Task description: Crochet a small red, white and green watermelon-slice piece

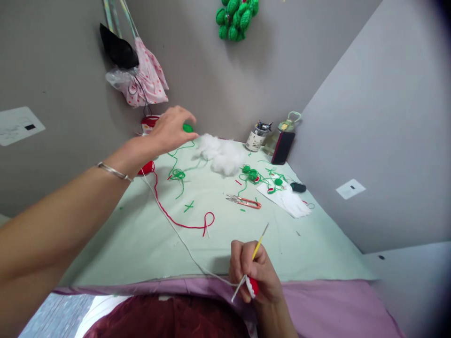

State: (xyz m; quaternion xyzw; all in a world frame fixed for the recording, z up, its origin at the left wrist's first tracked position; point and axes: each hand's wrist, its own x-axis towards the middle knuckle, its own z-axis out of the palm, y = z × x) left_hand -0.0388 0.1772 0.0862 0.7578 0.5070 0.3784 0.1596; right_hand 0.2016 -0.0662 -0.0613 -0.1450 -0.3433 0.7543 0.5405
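My left hand [172, 129] reaches far across the pale green table [148, 234], its fingers closed round a small green ball of yarn [188, 127] near the back wall. A silver bangle [114, 172] sits on that wrist. My right hand [255, 272] stays near the front edge, closed on a yellow-handled crochet hook [260, 241] and a small red and white crocheted piece [252, 286]. A white strand [176, 230] runs from that piece across the table. Red yarn [176, 220] loops from a red ball [146, 167] under my left forearm.
A heap of white stuffing [220, 152] lies at the back. Orange-handled snips [244, 201] lie mid-table, beside small green crocheted pieces [252, 174] and white paper [291, 201]. A jar [256, 137], a bottle [286, 126] and a dark phone [282, 147] stand in the corner.
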